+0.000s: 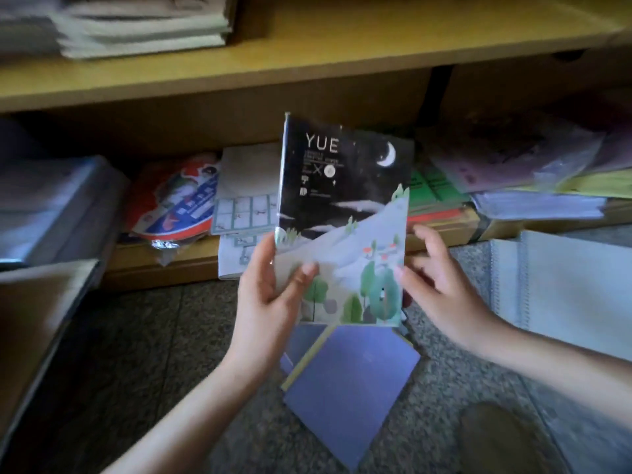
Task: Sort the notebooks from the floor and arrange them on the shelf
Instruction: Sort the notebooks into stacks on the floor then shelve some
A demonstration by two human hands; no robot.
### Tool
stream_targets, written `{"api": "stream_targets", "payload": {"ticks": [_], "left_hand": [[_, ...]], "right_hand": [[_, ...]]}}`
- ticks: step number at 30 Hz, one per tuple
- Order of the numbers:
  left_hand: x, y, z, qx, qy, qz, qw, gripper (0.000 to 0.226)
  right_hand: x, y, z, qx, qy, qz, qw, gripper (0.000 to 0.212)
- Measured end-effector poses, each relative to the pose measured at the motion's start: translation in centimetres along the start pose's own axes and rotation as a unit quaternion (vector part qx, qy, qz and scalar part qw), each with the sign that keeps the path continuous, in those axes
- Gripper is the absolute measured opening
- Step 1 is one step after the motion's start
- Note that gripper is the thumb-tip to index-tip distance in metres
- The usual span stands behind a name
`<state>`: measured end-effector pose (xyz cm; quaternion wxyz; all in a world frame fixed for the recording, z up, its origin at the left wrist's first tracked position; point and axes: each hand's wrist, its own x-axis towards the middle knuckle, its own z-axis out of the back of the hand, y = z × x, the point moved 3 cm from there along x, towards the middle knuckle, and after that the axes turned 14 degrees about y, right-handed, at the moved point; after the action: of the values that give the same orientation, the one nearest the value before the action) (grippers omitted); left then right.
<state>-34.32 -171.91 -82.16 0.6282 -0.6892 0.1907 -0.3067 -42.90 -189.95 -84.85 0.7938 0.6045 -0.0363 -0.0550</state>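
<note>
Left hand (265, 299): thumb (306, 272) on the front cover, other fingers curled behind, pinching the YUE notebook (342, 213) at its lower-left corner. Right hand (443, 285): fingers (422, 234) spread and loose, holding nothing. Its thumb tip sits at the notebook's right edge, touching or just beside; blur hides which.

Notebook is upright between the two hands, off the floor, cover toward the camera. Cover is a black night sky up top with white "YUE" and a crescent moon, then a pale slope with green trees lower down. Surface looks glossy.

Top edge bows, so my read is thin, light, floppy, a bit slick. A single corner pinch lets it sag; better to grip along the left spine edge or support both long edges.

Below the fingers: purple notebooks (349, 381) on the speckled floor (171, 336). Beyond the fingertips: the wooden shelf (239, 80), lower level crowded.
</note>
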Motion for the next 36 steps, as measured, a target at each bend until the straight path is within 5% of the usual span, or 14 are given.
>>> {"api": "stream_targets", "payload": {"ticks": [2, 5, 10, 14, 18, 22, 26, 28, 32, 34, 36], "left_hand": [[1.8, -3.0, 0.6, 0.020, -0.019, -0.054, 0.998, 0.031], [4.4, -7.0, 1.6, 0.084, -0.062, -0.116, 0.988, 0.036], [8.4, -13.4, 4.4, 0.243, -0.094, -0.183, 0.948, 0.055], [11.5, -16.6, 8.4, 0.357, -0.098, -0.136, 0.919, 0.027], [13.6, -18.5, 12.5, 0.500, -0.155, -0.093, 0.847, 0.011], [14.6, -17.5, 15.8, 0.462, -0.217, -0.045, 0.859, 0.015], [15.4, -15.1, 16.7, 0.477, -0.199, -0.009, 0.856, 0.035], [15.6, -14.6, 16.5, 0.575, -0.204, 0.000, 0.792, 0.042], [14.9, -14.6, 14.1, 0.784, -0.136, -0.105, 0.597, 0.047], [14.5, -13.6, 12.9, 0.809, -0.070, -0.157, 0.563, 0.046], [14.3, -12.6, 12.2, 0.808, -0.031, -0.150, 0.569, 0.048]], "right_hand": [[0.5, 3.4, -1.1, 0.065, 0.036, 0.060, 0.995, 0.047], [2.9, 7.4, -0.6, 0.105, -0.020, 0.115, 0.988, 0.058], [9.0, 13.5, 1.4, 0.135, -0.025, 0.158, 0.978, 0.042], [13.3, 16.4, 1.1, 0.182, -0.021, 0.132, 0.974, 0.028], [17.7, 18.1, -0.9, 0.133, 0.021, 0.103, 0.986, 0.032], [21.4, 20.4, -2.2, 0.132, 0.048, 0.081, 0.987, 0.033], [23.5, 20.5, -3.2, 0.122, 0.023, 0.062, 0.990, 0.047], [24.0, 20.1, -3.4, 0.057, 0.009, 0.084, 0.995, 0.048], [25.0, 19.6, -3.4, -0.113, -0.026, 0.145, 0.983, 0.041], [25.1, 19.4, -3.4, -0.132, -0.043, 0.157, 0.978, 0.033], [25.1, 19.3, -3.2, -0.135, -0.070, 0.166, 0.974, 0.026]]}}
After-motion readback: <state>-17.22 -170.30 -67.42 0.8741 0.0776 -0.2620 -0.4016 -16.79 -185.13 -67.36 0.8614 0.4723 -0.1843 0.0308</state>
